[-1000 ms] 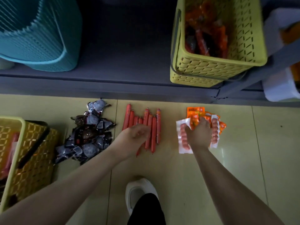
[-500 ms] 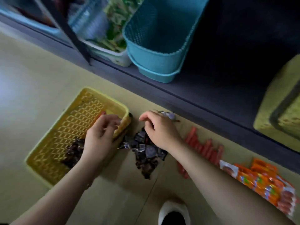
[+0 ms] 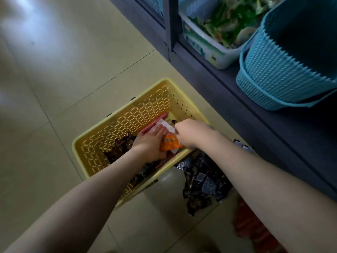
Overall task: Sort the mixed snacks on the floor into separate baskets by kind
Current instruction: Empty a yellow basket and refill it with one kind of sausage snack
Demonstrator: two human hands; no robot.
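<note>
A yellow lattice basket [image 3: 116, 125] stands on the floor. It holds dark snack packets [image 3: 122, 145], a red sausage stick [image 3: 156, 120] and an orange-and-white sausage pack [image 3: 170, 143]. My left hand [image 3: 149, 145] is inside the basket and grips that pack from the left. My right hand [image 3: 189, 132] reaches in over the near rim, its curled fingers pinching the pack's white edge. Just right of the basket, a pile of dark packets [image 3: 202, 181] lies on the floor. Red sausages [image 3: 251, 227] show blurred at the lower right, partly hidden by my right forearm.
A teal woven basket [image 3: 284, 70] sits on the dark low shelf [image 3: 237, 99] at the right. Behind it is a white bin [image 3: 202, 46] of green packets. A pale shoe tip [image 3: 169, 178] touches the yellow basket's near side. Tiled floor [image 3: 63, 70] stretches left.
The view has swung left, onto the yellow basket. Both hands moved from the floor piles into the basket, where they now hold an orange sausage pack.
</note>
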